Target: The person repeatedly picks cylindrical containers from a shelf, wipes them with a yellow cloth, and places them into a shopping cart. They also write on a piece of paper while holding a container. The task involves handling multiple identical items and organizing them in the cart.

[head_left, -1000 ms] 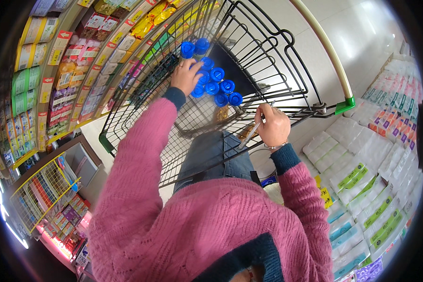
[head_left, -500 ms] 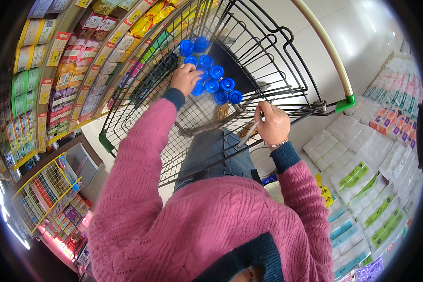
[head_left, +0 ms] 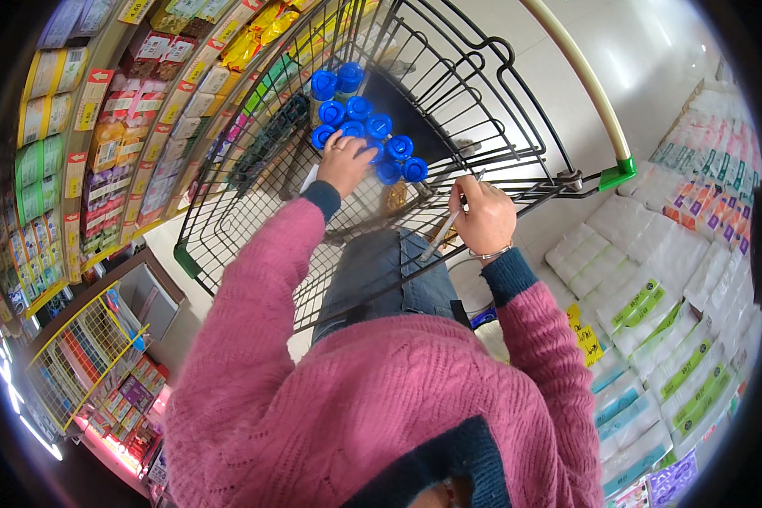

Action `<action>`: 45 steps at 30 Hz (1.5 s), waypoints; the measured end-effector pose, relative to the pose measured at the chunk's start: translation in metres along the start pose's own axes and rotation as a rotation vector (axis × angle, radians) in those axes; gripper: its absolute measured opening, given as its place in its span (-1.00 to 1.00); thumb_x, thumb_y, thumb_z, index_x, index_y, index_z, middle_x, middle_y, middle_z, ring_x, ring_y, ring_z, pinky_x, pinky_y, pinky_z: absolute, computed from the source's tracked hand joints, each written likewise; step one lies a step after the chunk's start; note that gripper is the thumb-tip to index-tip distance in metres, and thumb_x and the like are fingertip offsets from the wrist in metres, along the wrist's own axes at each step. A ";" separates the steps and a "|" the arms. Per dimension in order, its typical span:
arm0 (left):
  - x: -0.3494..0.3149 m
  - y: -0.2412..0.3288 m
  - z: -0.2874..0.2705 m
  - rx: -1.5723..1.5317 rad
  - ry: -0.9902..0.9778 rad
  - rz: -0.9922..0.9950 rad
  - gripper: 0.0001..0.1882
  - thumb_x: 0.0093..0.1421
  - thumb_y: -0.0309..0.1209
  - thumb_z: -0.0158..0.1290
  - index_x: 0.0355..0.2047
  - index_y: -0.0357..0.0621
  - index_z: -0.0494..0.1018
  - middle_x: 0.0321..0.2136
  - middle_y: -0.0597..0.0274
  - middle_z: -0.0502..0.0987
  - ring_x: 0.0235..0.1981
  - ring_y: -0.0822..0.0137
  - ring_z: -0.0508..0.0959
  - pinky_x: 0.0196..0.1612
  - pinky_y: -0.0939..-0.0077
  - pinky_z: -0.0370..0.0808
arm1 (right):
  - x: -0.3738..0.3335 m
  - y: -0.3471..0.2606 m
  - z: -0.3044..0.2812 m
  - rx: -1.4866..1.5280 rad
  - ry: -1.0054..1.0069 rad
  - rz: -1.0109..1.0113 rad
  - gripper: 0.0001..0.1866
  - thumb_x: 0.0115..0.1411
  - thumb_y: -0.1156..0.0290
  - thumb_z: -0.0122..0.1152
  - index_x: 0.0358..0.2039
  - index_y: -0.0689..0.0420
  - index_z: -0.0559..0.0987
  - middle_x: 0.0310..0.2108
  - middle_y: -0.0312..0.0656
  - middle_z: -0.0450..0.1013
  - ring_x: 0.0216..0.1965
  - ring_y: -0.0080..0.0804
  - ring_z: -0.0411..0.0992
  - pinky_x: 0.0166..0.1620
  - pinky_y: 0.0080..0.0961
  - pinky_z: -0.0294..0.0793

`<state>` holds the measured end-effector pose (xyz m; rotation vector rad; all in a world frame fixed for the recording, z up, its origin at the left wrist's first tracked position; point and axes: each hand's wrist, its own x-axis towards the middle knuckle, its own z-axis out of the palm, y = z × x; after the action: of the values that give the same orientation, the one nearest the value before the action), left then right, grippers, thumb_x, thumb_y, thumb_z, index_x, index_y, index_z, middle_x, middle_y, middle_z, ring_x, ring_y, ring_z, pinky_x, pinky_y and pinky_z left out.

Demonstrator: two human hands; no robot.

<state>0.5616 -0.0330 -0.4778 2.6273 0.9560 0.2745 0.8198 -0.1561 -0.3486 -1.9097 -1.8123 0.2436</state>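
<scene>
Several bottles with blue caps [head_left: 378, 126] stand close together inside a black wire shopping cart [head_left: 254, 220]. Over the near left side of this group is my left hand [head_left: 345, 162], its fingers apart and touching the caps; I see no bottle lifted. The fingertips partly cover a cap. My right hand [head_left: 487, 216] is closed around a slim white pen-like stick [head_left: 438, 239], by the cart's near right rim. The stick slants down toward my jeans.
Shelves of packaged goods [head_left: 118, 161] line the left side. Stacked white tissue packs [head_left: 643, 296] lie on the right. The cart's pale handle bar [head_left: 580, 76] curves along the upper right, ending in a green corner piece [head_left: 618, 175]. A yellow wire basket [head_left: 85, 356] hangs at lower left.
My left hand has shifted rightward and a little nearer over the caps, uncovering a cap on the left. The cart and bottles sit slightly further left in view. My right hand keeps its hold.
</scene>
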 end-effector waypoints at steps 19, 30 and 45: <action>0.027 0.039 0.001 -0.015 -0.057 0.138 -0.51 0.17 -0.45 0.08 0.14 0.14 0.42 0.12 0.13 0.42 0.20 0.09 0.35 0.31 -0.07 0.14 | -0.004 0.003 -0.002 0.086 0.060 0.016 -0.86 -0.01 0.43 0.28 -0.53 0.06 0.45 -0.67 -0.21 0.39 -0.61 -0.21 0.45 -0.51 -0.27 0.43; 0.036 0.048 0.009 0.178 -0.352 0.280 -0.16 -0.03 -0.42 0.22 0.32 -0.06 0.21 0.34 -0.03 0.16 0.36 -0.06 0.14 0.37 0.03 0.03 | -0.028 -0.013 -0.229 0.956 0.687 0.117 -0.81 0.23 0.38 0.27 -0.26 0.25 0.59 -0.38 -0.13 0.59 -0.39 -0.28 0.57 -0.27 -0.42 0.55; 0.247 0.444 -0.042 -0.484 0.449 0.648 -0.41 0.15 -0.64 -0.01 0.23 -0.33 0.23 0.28 -0.16 0.20 0.29 -0.06 0.23 0.32 0.09 0.16 | -0.276 0.002 -0.510 0.952 1.130 -0.617 -0.91 0.18 0.40 0.35 -0.39 0.14 0.69 -0.54 -0.14 0.55 -0.63 -0.23 0.49 -0.62 -0.50 0.42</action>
<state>0.9968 -0.1818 -0.2585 2.3576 0.0693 1.1270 1.0239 -0.5402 0.0350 -0.5167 -1.0461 -0.1639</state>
